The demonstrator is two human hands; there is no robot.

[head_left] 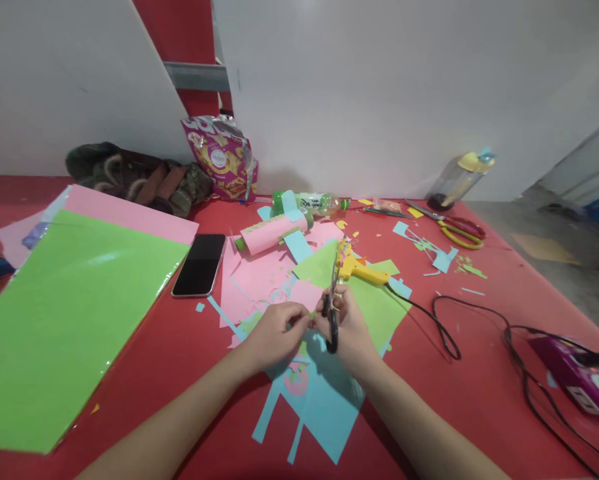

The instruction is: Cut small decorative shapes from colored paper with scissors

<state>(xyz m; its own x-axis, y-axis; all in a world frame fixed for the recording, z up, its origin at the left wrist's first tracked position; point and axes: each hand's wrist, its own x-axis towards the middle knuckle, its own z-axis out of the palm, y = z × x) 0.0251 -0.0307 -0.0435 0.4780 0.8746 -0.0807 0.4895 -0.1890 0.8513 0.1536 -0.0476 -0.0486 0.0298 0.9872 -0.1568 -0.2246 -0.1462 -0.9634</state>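
Observation:
My left hand is closed in a pinch near the middle of the table, its fingertips at a tiny green paper piece. Close beside it, my right hand grips black-handled scissors, their blades pointing away from me. The fingertips of both hands nearly meet at the green piece. Beneath them lie blue paper with cut strips and a pink round paper cutout bearing green bits. Just beyond the scissors, a yellow glue gun rests on green paper.
Left stands a phone beside a pack of green paper. Behind are a pink-wrapped roll, a green bottle and a snack bag. Right are red-and-yellow-handled scissors, a tumbler, a black cord and a purple box.

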